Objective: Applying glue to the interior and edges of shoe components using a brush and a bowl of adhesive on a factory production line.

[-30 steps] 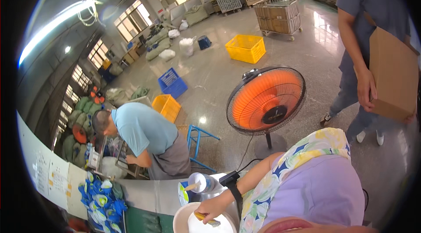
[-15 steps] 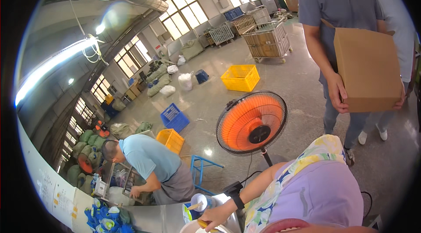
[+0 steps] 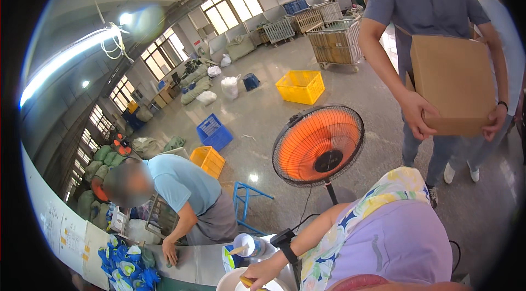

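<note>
My left hand (image 3: pixel 262 273) reaches down to the bench, a black band on its wrist. Its fingers are closed around a yellow-handled tool (image 3: pixel 253 281), the working end of which cannot be made out. Below it is a round white tub (image 3: pixel 226 281), cut by the lower edge. Beside the hand stands a white cup (image 3: pixel 255 244) with a wooden-handled stick or brush (image 3: pixel 239 250) in it. A white, blue and lime-coloured container (image 3: pixel 228 258) touches the cup's left. My right hand does not show.
A co-worker in light blue (image 3: pixel 192 181) leans over the bench near blue shoe-like pieces (image 3: pixel 123 266). An orange-lit fan-shaped heater (image 3: pixel 318 146) stands close by. Another person holds a cardboard box (image 3: pixel 452 83). Yellow (image 3: pixel 300 87) and blue crates (image 3: pixel 214 131) and a blue stool (image 3: pixel 249 203) stand on the floor.
The view has shifted slightly. The co-worker in blue has bent lower, with a hand now on the bench. My left hand keeps its grip by the tub.
</note>
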The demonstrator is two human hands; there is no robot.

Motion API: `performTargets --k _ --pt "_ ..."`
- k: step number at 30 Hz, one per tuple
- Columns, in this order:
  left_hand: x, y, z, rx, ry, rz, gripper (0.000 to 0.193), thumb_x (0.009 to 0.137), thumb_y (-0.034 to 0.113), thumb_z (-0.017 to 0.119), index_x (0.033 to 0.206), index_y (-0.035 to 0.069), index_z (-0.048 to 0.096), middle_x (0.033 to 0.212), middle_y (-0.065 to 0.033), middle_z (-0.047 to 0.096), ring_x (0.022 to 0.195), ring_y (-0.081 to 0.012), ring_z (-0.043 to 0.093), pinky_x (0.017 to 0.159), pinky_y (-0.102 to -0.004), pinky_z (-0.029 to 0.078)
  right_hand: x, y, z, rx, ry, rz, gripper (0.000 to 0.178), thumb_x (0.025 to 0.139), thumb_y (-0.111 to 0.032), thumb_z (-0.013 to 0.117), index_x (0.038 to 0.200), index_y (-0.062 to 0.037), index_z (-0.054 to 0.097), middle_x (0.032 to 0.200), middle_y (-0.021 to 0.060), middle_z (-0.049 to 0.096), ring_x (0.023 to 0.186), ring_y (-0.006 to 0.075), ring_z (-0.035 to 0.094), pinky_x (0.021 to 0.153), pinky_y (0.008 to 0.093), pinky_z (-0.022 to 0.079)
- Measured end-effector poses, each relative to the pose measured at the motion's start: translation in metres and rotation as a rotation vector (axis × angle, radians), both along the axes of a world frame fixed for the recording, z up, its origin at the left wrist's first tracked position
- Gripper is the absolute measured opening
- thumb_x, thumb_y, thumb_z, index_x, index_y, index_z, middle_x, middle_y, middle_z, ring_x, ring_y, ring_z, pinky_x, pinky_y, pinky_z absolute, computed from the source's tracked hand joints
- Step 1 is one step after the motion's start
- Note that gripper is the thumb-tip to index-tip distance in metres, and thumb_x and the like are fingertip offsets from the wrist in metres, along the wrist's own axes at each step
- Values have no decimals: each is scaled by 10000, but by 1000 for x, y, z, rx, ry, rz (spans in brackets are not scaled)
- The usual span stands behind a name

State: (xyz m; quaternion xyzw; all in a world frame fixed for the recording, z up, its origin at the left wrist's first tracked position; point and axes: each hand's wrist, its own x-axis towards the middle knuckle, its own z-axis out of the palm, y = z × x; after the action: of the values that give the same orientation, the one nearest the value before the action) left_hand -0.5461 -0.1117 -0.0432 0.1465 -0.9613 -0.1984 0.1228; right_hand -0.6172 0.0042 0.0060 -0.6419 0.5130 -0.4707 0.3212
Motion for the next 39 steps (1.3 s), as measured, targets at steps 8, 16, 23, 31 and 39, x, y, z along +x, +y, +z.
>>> performTargets --k 8,16,23,31,39 --pt "76 -32 -17 46 -53 160 381 808 143 605 1157 -10 587 1107 -208 627 1016 -389 583 890 -447 454 -6 -10 -14 47 -105 -33 313 840 -332 674 839 -34 576 768 81 640 685 191 612 612 342 469" --pt "317 22 2 205 -77 646 374 816 142 603 1156 -13 587 1103 -206 634 1005 -387 593 881 -440 463 -3 -50 -31 166 -51 88 205 880 -237 618 891 -36 580 741 99 628 685 183 594 646 327 484" --pt "391 74 45 218 287 1021 435 856 78 541 1277 -29 510 1173 -192 633 1088 -290 601 937 -357 447 16 -73 -14 61 53 146 192 862 -185 661 938 -11 632 780 126 654 684 207 632 641 312 498" --pt "386 81 68 0 151 910 346 873 88 599 1204 -6 567 1175 -117 629 1044 -206 600 898 -330 477 71 -76 -31 52 68 479 165 873 -162 645 946 -18 606 848 151 642 734 289 625 691 343 488" --pt "336 38 70 859 599 922 393 894 81 601 1272 3 527 1218 -87 605 1065 -175 587 917 -314 481 18 -105 -15 -44 354 479 152 841 -145 639 922 -29 583 839 169 626 835 348 616 735 419 473"
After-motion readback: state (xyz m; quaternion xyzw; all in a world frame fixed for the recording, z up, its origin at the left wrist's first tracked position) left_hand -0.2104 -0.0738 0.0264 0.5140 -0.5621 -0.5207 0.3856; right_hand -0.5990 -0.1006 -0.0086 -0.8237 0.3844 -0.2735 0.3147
